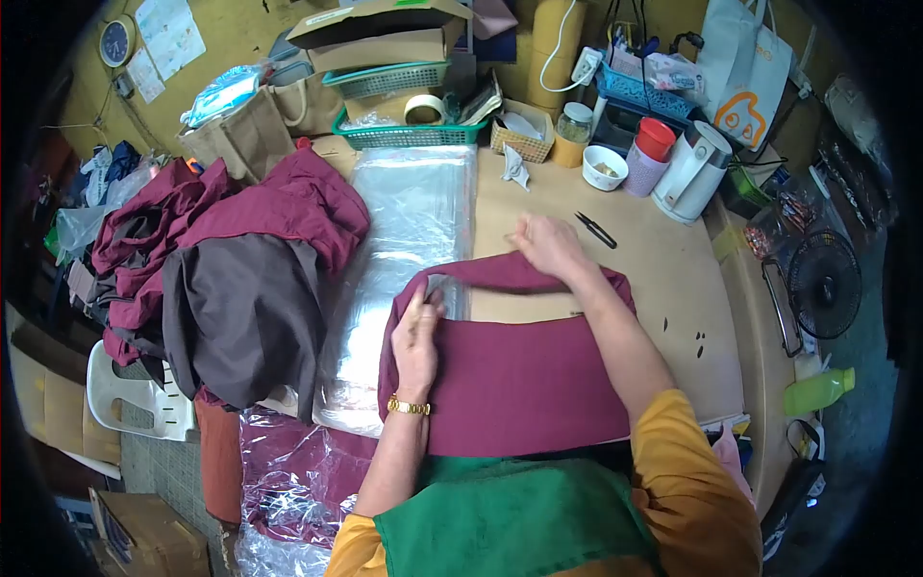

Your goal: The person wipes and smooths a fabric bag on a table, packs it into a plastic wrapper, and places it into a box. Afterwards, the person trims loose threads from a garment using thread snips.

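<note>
A maroon cloth (529, 385) lies folded flat in front of me, with a band of the same fabric curving above it in a wide loop. My left hand (418, 332) is at the loop's left side, its fingers curled around the band. My right hand (550, 250) is over the top of the band, with its fingers drawn together and slightly blurred. Whether anything is pinched in them is hidden. Black thread snips (596, 231) rest on the table just beyond the right hand.
A stack of clear plastic bags (404, 212) lies left of the cloth, beside a heap of maroon and dark grey garments (245, 308). Along the back stand green baskets (413, 135), a white bowl (605, 168), a red cup (655, 140) and a white kettle (694, 173).
</note>
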The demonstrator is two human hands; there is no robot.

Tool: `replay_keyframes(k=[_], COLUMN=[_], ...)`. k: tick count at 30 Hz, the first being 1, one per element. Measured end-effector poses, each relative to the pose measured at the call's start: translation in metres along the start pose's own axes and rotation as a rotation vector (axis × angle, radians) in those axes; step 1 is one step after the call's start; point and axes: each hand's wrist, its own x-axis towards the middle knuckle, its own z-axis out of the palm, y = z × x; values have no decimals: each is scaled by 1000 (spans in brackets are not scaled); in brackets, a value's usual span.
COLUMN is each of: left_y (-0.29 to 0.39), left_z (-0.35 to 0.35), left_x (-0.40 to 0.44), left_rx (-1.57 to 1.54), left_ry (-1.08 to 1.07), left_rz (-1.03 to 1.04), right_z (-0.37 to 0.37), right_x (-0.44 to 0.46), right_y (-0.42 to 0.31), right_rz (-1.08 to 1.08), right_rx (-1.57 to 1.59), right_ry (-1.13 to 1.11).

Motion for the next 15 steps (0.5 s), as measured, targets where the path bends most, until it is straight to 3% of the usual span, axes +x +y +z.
replay_keyframes(k=[3, 5, 7, 9, 11, 15], left_y=[25, 44, 48, 23, 12, 15], left_z=[17, 35, 55, 57, 56, 57], left_x=[-14, -43, -66, -71, -70, -67], left_rx=[774, 914, 1028, 1143, 1273, 1285], left_ry=[-140, -395, -599, -619, -684, -743], left_rz=[496, 442, 374, 383, 437, 421], right_z=[13, 35, 51, 48, 39, 40], right_x=[47, 88, 119, 142, 154, 173], right_y=[44, 72, 79, 83, 87, 93], right_rz=[-117, -257, -178, -104, -5, 67], right_rx=[39, 19, 21, 24, 68, 119], right_ry=[213, 385, 443, 505, 378, 383])
